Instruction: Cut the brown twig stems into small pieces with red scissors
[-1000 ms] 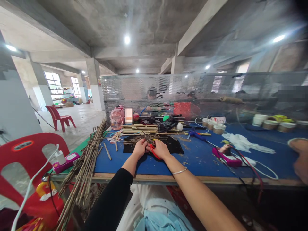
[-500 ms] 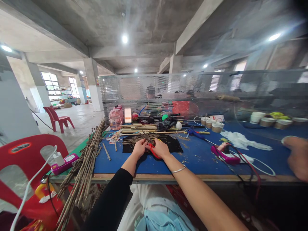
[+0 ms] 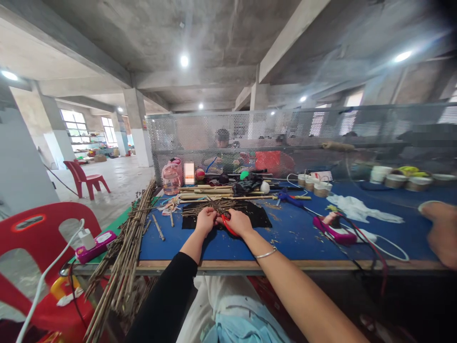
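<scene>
My right hand [image 3: 240, 221] is closed around red-handled scissors [image 3: 228, 226], whose dark blades point up and to the left. Close beside it, my left hand [image 3: 206, 221] is pinched shut near the blades; whatever lies between its fingertips is too small to make out. Both hands are over the near part of a black cloth [image 3: 262, 216] on the blue table. Thin brown twigs [image 3: 194, 208] lie across that cloth, just beyond my hands.
A long bundle of dry sticks [image 3: 124, 267] hangs over the table's left edge. Behind the cloth lie bamboo rods [image 3: 200, 192] and a blue glue gun [image 3: 287, 196]. Purple power strips [image 3: 333, 231] sit at both sides. Another person's hand [image 3: 442, 233] is at far right.
The scissor blades stand out a little more, tilted further up and left. Both hands stay in nearly the same place, still close together.
</scene>
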Demonstrator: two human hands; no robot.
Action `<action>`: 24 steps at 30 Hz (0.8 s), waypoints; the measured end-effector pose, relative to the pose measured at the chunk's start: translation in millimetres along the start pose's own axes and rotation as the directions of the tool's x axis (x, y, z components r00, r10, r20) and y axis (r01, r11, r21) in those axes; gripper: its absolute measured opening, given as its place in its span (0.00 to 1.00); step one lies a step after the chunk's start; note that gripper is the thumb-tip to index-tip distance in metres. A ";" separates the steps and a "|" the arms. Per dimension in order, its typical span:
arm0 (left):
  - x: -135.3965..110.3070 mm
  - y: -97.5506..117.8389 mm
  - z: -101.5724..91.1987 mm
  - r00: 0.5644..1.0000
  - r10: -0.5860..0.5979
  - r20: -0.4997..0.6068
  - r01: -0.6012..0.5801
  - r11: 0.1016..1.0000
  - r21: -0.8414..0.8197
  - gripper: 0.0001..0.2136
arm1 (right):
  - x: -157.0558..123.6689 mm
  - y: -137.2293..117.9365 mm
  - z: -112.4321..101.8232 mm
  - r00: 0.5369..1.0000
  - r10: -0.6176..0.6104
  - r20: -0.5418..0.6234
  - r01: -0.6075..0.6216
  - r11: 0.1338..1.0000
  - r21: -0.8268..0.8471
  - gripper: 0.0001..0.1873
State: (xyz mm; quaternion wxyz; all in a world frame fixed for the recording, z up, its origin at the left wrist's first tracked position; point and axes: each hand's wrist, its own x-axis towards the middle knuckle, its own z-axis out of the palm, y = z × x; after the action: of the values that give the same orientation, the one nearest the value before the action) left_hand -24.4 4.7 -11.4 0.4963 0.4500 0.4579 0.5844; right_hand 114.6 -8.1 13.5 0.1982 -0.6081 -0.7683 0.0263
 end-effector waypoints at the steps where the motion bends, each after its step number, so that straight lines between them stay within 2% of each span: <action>1: -0.7 1.1 -0.1 1.000 -0.006 -0.011 0.006 1.000 -0.007 0.03 | -0.1 -0.1 0.4 1.000 0.003 -0.005 -0.003 1.000 0.006 0.29; 6: -3.9 4.7 0.3 1.000 -0.024 -0.004 0.024 1.000 0.002 0.04 | 0.6 0.7 2.2 0.999 -0.036 -0.040 0.039 0.998 0.057 0.28; 12: -3.3 3.0 -0.4 0.998 -0.019 0.066 0.021 0.999 -0.029 0.06 | 1.8 2.4 4.9 0.989 -0.090 -0.117 0.094 0.995 0.031 0.29; 16: -3.1 2.4 -1.3 0.996 -0.002 0.088 0.005 1.000 -0.031 0.08 | 0.9 2.7 5.3 0.995 -0.064 -0.080 0.068 0.996 0.051 0.28; 24: -5.9 5.9 -0.7 0.999 0.021 0.028 -0.021 1.000 -0.002 0.09 | -0.4 0.7 0.4 0.999 0.000 -0.047 0.000 1.000 0.005 0.30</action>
State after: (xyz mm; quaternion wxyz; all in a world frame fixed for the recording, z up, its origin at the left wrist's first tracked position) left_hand -25.5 -1.7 -6.1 0.4970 0.4626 0.4456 0.5835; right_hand 115.2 -8.3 12.8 0.2176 -0.6079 -0.7635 0.0141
